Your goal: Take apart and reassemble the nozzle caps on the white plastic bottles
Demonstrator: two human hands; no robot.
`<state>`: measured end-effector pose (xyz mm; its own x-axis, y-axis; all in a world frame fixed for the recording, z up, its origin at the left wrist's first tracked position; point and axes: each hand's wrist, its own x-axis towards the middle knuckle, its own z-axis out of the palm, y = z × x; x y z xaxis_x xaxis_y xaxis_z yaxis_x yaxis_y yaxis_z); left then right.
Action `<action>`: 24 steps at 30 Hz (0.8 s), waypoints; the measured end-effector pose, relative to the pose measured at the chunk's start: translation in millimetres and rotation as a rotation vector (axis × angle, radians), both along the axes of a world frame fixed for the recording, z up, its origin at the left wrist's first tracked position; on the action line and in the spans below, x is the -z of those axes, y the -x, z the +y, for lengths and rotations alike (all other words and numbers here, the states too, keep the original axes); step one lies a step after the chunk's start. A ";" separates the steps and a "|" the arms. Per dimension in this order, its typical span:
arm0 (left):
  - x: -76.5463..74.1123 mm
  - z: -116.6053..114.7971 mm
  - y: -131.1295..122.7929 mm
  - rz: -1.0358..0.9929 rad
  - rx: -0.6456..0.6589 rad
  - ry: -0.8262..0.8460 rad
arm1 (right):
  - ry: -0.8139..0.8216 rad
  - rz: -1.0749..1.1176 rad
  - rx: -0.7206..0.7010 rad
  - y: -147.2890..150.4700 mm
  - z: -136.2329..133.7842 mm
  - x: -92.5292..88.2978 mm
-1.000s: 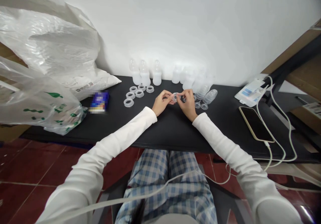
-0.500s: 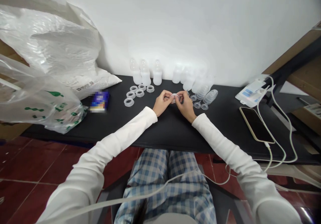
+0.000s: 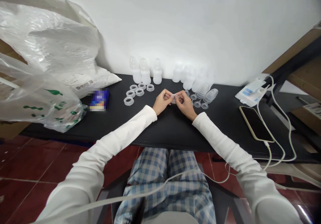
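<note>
Facing roughly upward, the pinched ring (image 3: 174,100)

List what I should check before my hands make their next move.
1. Both hands on the clear ring: ok; left hand and right hand pinch it from either side.
2. Anything seated inside it: cannot tell; the hands cover much of it.
3. Loose rings apart from the hands: ok; six lie to the left on the black table.
4. Three dome-topped bottles upright: ok.
5. Phone away from the hands: ok, off to the right.
</note>
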<state>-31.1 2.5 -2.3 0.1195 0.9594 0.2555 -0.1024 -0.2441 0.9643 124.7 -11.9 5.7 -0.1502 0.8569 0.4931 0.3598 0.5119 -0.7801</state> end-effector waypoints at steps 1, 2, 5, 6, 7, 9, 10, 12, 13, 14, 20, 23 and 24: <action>0.2 0.3 0.0 0.015 -0.008 -0.005 | 0.006 0.000 -0.003 -0.1 0.4 0.3; 0.3 0.4 0.0 0.031 -0.015 -0.010 | 0.010 0.000 -0.005 -0.3 0.6 0.5; -1.0 -0.7 -1.1 0.063 -0.030 -0.024 | 0.008 -0.004 -0.004 -0.4 0.3 0.1; -1.7 -1.2 -1.7 0.069 -0.036 -0.026 | 0.005 -0.005 -0.002 -0.4 0.0 -0.3; -2.4 -1.6 -2.4 0.075 -0.042 -0.025 | 0.002 -0.005 -0.001 -0.3 -0.3 -0.7; -3.1 -1.9 -3.8 0.086 -0.055 -0.017 | 0.005 -0.006 -0.001 -0.2 -0.7 -1.4; -3.0 -1.6 -4.3 0.090 -0.060 -0.010 | 0.010 -0.007 -0.003 -0.1 -0.8 -1.7; -2.0 -0.3 -4.8 0.084 -0.062 0.007 | 0.011 -0.009 0.001 0.0 -0.7 -1.9; -1.1 0.6 -4.6 0.074 -0.058 0.018 | 0.006 -0.010 0.009 0.0 -0.4 -1.9; -0.1 1.6 -4.3 0.060 -0.053 0.030 | -0.001 -0.011 0.019 0.0 -0.1 -1.8; 4.5 6.8 -1.1 -0.044 0.013 0.095 | -0.004 -0.016 0.047 -0.8 2.0 0.0; 5.0 7.3 -0.9 -0.084 0.034 0.115 | -0.014 -0.007 0.041 -2.0 3.5 1.0; 5.1 7.2 -0.8 -0.080 0.029 0.124 | -0.021 -0.009 0.032 -2.6 4.1 1.4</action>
